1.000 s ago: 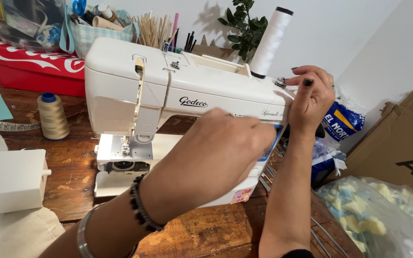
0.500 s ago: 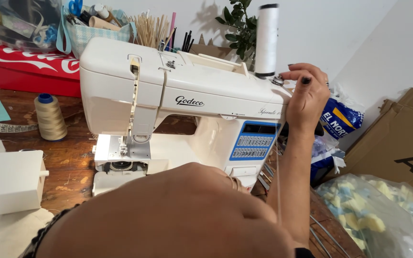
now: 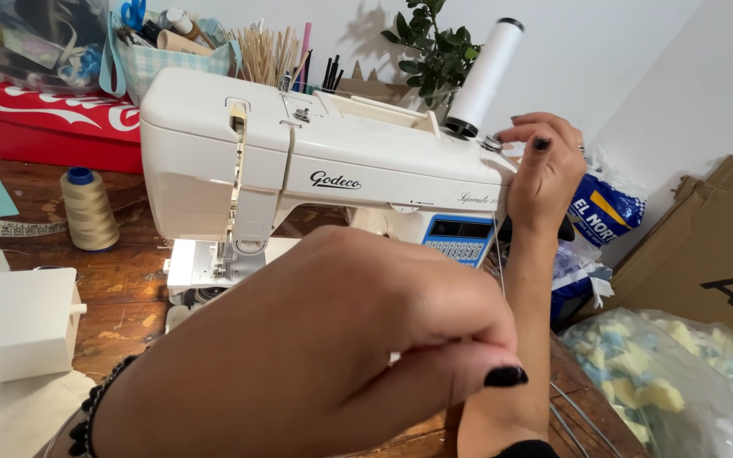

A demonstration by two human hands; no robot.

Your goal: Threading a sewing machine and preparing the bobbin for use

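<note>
Nearest the camera, the left hand (image 3: 332, 348) pinches a thin thread (image 3: 497, 254) between thumb and fingers. Farther back, the right hand (image 3: 545, 170) has its fingertips pressed on the bobbin winder (image 3: 491, 143) atop the white sewing machine (image 3: 316, 161), beside the white thread spool (image 3: 485, 76).

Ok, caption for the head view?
Right hand on the sewing machine's bobbin winder, left hand pinching thread taut in front.

Lighting: bright, even, soft. Shadows: plant (image 3: 434, 51) casts a dark shadow on the wall, upper centre. Focus: left hand (image 3: 341, 356), lower centre, close and slightly soft; background sharp. Glare: none.
</note>
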